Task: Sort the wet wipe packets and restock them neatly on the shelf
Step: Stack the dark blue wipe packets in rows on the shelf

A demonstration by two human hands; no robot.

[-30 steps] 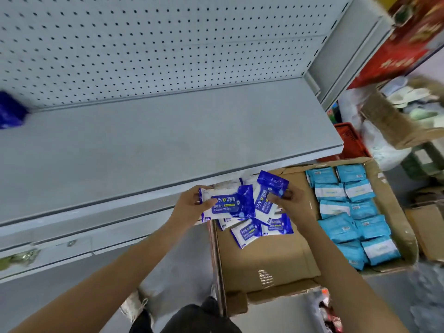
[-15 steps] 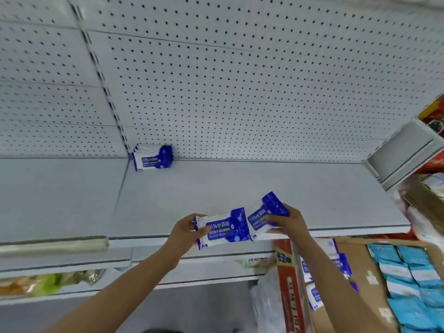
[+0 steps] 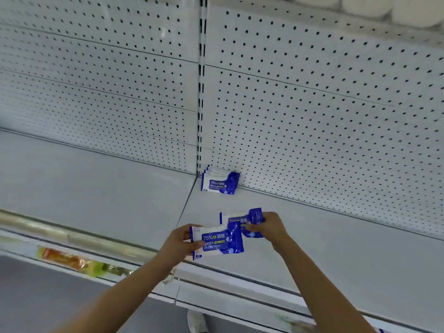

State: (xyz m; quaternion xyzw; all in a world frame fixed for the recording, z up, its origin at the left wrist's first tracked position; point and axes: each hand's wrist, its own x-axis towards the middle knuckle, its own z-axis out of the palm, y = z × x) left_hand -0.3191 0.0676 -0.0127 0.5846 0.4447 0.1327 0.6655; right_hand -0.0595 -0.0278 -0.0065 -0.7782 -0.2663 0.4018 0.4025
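Head view puts a blue and white wipe packet (image 3: 217, 242) in your left hand (image 3: 179, 242), the fingers closed around its left end, thumb on the face, with "75%" readable on the front. Just behind and to its right, your right hand (image 3: 270, 227) pinches a second packet (image 3: 242, 221) by its blue right end. The two packets overlap slightly, and both hang above the front part of the shelf (image 3: 336, 241), not resting on it. Further back, a small stack of the same packets (image 3: 219, 182) lies on the shelf where it meets the pegboard back wall (image 3: 312, 97), just right of the slotted upright post (image 3: 201, 92). You can see a seam in the shelf running forward from that post. Below the front edge on your left, blurred orange and green goods (image 3: 72, 260) sit on a lower level.
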